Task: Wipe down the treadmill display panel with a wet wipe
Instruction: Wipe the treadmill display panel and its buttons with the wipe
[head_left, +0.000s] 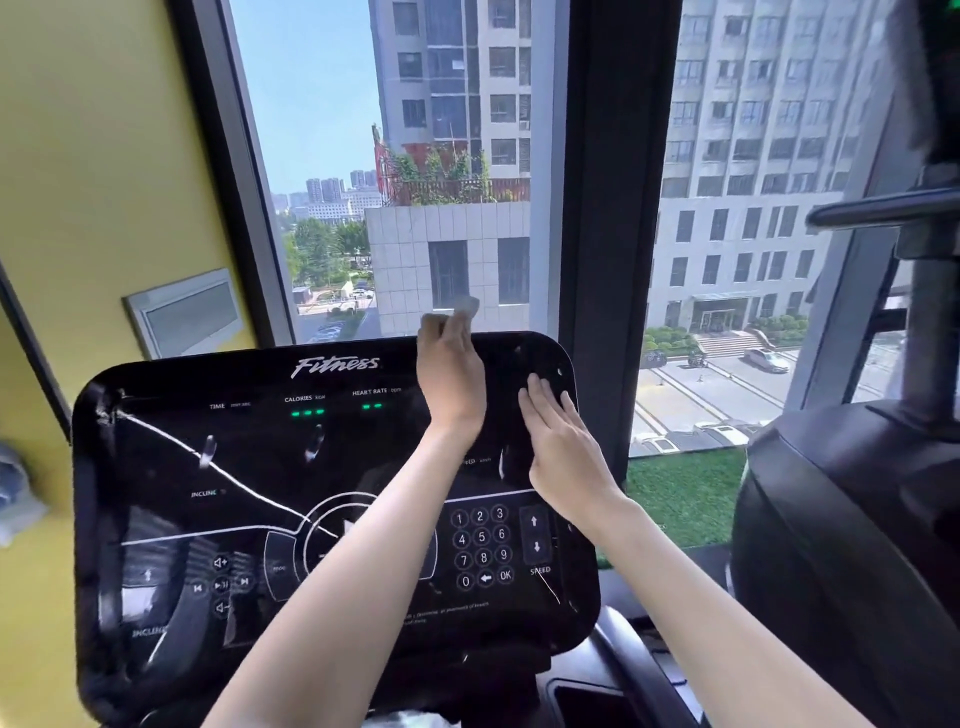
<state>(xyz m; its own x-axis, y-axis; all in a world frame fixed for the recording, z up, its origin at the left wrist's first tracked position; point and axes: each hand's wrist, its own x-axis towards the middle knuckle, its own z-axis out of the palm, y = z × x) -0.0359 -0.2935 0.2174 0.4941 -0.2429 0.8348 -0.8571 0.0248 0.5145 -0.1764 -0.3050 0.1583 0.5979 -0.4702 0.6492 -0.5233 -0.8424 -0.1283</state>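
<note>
The black glossy treadmill display panel (218, 467) fills the lower middle, with "Fitness" lettering, green readouts and a number keypad. My left hand (449, 374) is raised over the panel's top edge and pinches a small pale wet wipe (465, 307) at its fingertips. My right hand (558, 441) lies with straight fingers flat on the panel's upper right part, above the speed arrows. White streaks and reflections cross the panel's left half.
A tall window with a dark frame post (618, 208) stands right behind the panel. A yellow wall (88, 156) is at left. Another black machine with a bar (852, 493) stands close at right.
</note>
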